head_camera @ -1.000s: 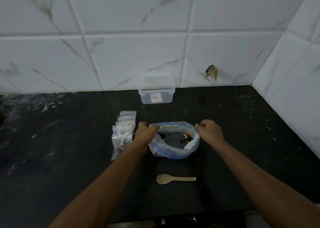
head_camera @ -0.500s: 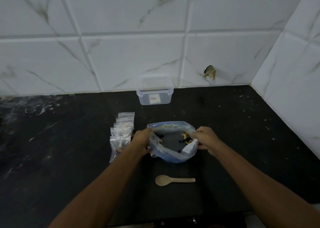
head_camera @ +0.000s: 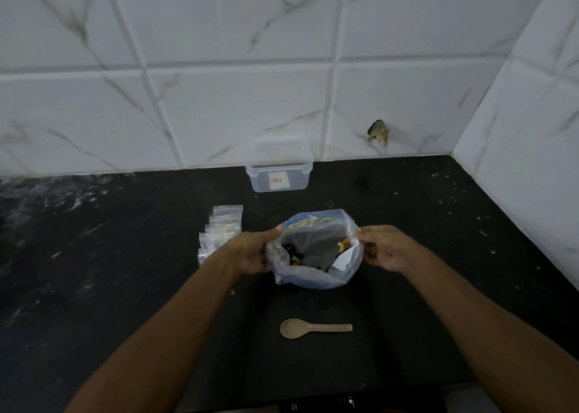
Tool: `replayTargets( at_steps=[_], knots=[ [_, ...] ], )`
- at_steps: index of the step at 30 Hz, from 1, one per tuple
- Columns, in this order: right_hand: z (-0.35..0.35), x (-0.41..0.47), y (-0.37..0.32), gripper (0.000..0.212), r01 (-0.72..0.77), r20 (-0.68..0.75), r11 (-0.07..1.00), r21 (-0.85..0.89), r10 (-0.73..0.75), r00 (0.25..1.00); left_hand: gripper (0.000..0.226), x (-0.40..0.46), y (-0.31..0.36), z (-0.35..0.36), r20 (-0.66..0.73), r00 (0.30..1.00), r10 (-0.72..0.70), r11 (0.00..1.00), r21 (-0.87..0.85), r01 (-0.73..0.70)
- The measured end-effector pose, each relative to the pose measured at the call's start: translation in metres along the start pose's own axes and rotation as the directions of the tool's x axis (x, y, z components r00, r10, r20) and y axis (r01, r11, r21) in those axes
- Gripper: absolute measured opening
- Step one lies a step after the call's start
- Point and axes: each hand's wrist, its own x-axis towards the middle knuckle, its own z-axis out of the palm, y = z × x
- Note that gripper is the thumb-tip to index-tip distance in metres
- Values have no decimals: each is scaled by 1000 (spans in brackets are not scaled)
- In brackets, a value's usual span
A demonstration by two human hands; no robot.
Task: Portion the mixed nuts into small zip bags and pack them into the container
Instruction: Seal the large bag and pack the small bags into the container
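Note:
A large clear zip bag (head_camera: 313,276) with a bluish rim stands open on the black counter, a few mixed nuts (head_camera: 342,244) showing inside. My left hand (head_camera: 255,251) pinches its left rim and my right hand (head_camera: 383,249) pinches its right rim, holding the mouth wide. A row of several small zip bags (head_camera: 219,231) lies just left of my left hand, partly hidden by it. A clear lidless container (head_camera: 279,170) with a white label stands at the back against the wall. A beige spoon (head_camera: 313,328) lies in front of the big bag.
The black counter (head_camera: 109,271) ends at white marbled wall tiles (head_camera: 219,105) behind and on the right. A chipped hole (head_camera: 379,132) marks the back wall. The counter's front edge runs along the bottom of the view.
Both hands shifted along the big bag's rim and drew it slightly closer, opening the mouth wider. The bag now stands a bit taller.

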Motion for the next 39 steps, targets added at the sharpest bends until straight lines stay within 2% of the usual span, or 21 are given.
replayTargets(
  at_steps=[2, 5, 6, 7, 9, 10, 11, 12, 13, 15, 17, 20, 23, 26, 28, 30, 31, 33, 35, 36, 39],
  knots=[
    [-1, -2, -2, 16, 28, -5, 998, -63, -29, 1000, 55, -3, 4, -2, 43, 999, -5, 994, 111, 1],
    [-4, -5, -5, 15, 175, 19, 943, -285, -177, 984, 25, -7, 8, 2, 24, 996, 82, 927, 366, -85],
    [-2, -5, -5, 16, 244, 11, 868, -433, -266, 964, 18, -7, 7, 4, -18, 985, 173, 851, 506, -140],
    [1, -6, -3, 17, 294, -4, 754, -588, -366, 930, 15, -6, 5, 7, -58, 952, 301, 715, 674, -185],
    [14, -8, 0, 18, 320, -40, 496, -807, -587, 809, 18, 0, 0, 12, -90, 815, 572, 440, 872, -212],
    [21, -9, 2, 16, 310, -49, 412, -857, -664, 746, 20, 3, -4, 14, -107, 753, 649, 392, 895, -211],
    [24, -10, 2, 12, 302, -59, 377, -876, -705, 707, 19, 5, -7, 15, -133, 726, 675, 405, 889, -213],
    [25, -8, 2, 8, 282, -83, 389, -877, -701, 708, 18, 5, -8, 14, -157, 748, 644, 469, 854, -224],
    [22, -5, 2, 5, 257, -115, 437, -862, -661, 741, 16, 2, -8, 13, -176, 809, 560, 589, 771, -240],
    [13, -1, -1, 6, 204, -175, 607, -768, -506, 845, 18, -7, -2, 7, -123, 947, 298, 864, 455, -213],
    [3, 0, -5, 6, 175, -201, 798, -577, -346, 916, 27, -16, 2, -4, 54, 988, 146, 974, 169, -153],
    [4, -5, -7, 14, 121, -166, 937, -328, -183, 969, 39, -15, -1, -14, 212, 964, 163, 969, 149, -196],
    [7, -1, -5, 12, 154, -200, 930, -334, -229, 953, 42, -14, -2, -10, 168, 960, 223, 910, 317, -267],
    [12, 1, 0, 1, 205, -313, 754, -624, -481, 819, 25, -14, -1, -4, 9, 962, 273, 847, 472, -245],
    [16, 2, 8, 5, 165, -300, 544, -823, -662, 687, 18, -11, -2, -2, -138, 901, 411, 723, 652, -230],
    [19, 2, 13, 7, 144, -246, 426, -893, -731, 637, 16, -7, -2, 0, -208, 828, 520, 655, 720, -230],
    [19, 3, 13, 7, 160, -229, 435, -886, -711, 664, 15, -6, -1, 0, -220, 820, 529, 665, 708, -239],
    [16, 2, 6, 4, 229, -229, 609, -759, -580, 782, 12, -10, 2, 1, -211, 868, 450, 768, 586, -256],
    [12, -4, -5, 14, 217, -201, 876, -431, -328, 923, 14, -17, 7, 2, -151, 940, 307, 908, 343, -242],
    [12, -8, -9, 21, 159, -145, 959, -233, -196, 970, 16, -19, 8, 1, -111, 959, 262, 946, 226, -233],
    [8, -10, -17, 30, 41, -40, 993, 109, -36, 999, 20, -21, 11, -5, -41, 976, 215, 976, -14, -216]
  ],
)
